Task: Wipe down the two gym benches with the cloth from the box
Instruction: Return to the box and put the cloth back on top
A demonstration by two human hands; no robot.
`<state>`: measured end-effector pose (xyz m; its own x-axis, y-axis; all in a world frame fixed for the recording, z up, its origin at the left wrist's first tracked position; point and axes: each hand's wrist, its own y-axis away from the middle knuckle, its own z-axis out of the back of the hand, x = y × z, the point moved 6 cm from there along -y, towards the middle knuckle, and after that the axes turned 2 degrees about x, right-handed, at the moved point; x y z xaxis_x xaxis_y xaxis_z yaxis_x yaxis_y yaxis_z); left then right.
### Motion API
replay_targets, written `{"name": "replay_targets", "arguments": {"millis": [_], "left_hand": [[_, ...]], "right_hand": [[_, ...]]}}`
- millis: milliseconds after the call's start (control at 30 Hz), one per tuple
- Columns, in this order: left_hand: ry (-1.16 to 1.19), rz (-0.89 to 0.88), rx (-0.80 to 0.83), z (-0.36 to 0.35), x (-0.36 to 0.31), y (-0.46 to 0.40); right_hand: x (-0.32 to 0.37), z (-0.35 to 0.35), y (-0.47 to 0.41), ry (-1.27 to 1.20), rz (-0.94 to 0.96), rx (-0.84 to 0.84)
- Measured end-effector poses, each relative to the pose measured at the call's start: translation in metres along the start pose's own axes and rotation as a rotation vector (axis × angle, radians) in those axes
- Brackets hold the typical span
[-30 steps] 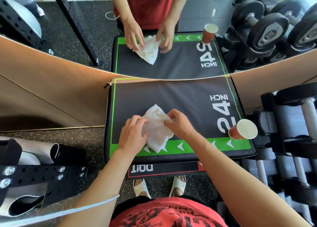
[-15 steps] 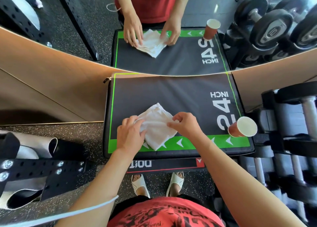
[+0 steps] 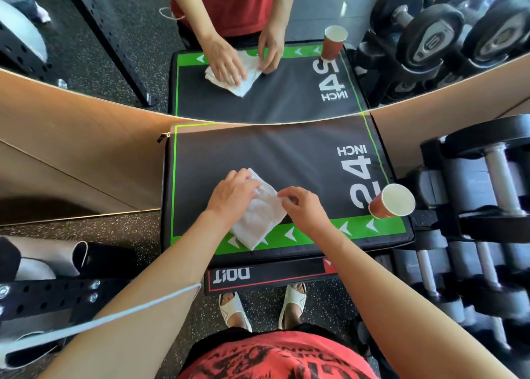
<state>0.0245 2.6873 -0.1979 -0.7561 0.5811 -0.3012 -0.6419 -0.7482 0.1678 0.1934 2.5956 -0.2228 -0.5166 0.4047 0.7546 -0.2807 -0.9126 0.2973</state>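
Near the surface's (image 3: pixel 286 155) front edge, left hand (image 3: pixel 232 196) presses the cloth (image 3: pixel 259 221) flat, right hand (image 3: pixel 304 209) apparently pinching its corner; fold squarely before wiping.

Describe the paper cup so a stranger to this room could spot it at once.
Find the black padded box with the green border that stands against the mirror. Follow its near green strip to the right-hand corner, by the big white "24". There stands the paper cup, red-brown outside and white inside, the only small round thing on the box; the white cloth lies mid-box.
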Motion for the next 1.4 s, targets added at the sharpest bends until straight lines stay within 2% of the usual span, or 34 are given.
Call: {"name": "replay_targets", "arguments": {"millis": [167,300,400,533,633,733,800,867,1000,1133,1200,1300,1400], "left_hand": [[0.144,0.088,-0.03,-0.003,0.011,-0.008],[0.293,0.213,-0.075,-0.002,0.022,-0.009],[0.212,0.167,-0.116,0.001,0.014,-0.011],[0.101,0.121,-0.201,0.015,0.002,-0.002],[0.069,0.056,-0.28,0.014,-0.001,0.027],[0.11,0.06,-0.211,-0.007,0.005,0.055],[0.086,0.075,-0.136,-0.022,0.014,0.065],[0.072,0.057,-0.108,-0.028,0.024,0.067],[0.01,-0.019,-0.031,-0.025,0.049,0.061],[-0.064,0.011,0.073,-0.008,0.086,0.038],[-0.1,0.01,0.069,0.006,0.095,0.03],[-0.061,-0.043,-0.019,0.019,0.082,0.034],[-0.017,-0.082,0.008,0.006,0.063,0.052]], "right_hand": [[-0.004,0.005,-0.003,-0.076,-0.056,-0.073],[-0.009,0.006,-0.007,-0.117,-0.146,-0.066],[-0.005,0.005,-0.01,-0.04,-0.128,-0.047],[0.003,0.013,-0.005,0.155,-0.009,-0.131],[0.028,0.008,0.001,0.283,0.301,-0.157],[0.046,-0.02,0.004,0.464,0.551,0.016],[0.044,-0.039,0.002,0.568,0.588,0.175],[0.037,-0.046,-0.003,0.665,0.574,0.248],[0.027,-0.045,-0.013,0.73,0.499,0.265],[0.034,-0.059,-0.011,0.663,0.451,0.228],[0.042,-0.066,-0.011,0.645,0.448,0.174],[0.057,-0.063,-0.017,0.656,0.532,0.056],[0.057,-0.067,-0.028,0.718,0.575,0.159]]}}
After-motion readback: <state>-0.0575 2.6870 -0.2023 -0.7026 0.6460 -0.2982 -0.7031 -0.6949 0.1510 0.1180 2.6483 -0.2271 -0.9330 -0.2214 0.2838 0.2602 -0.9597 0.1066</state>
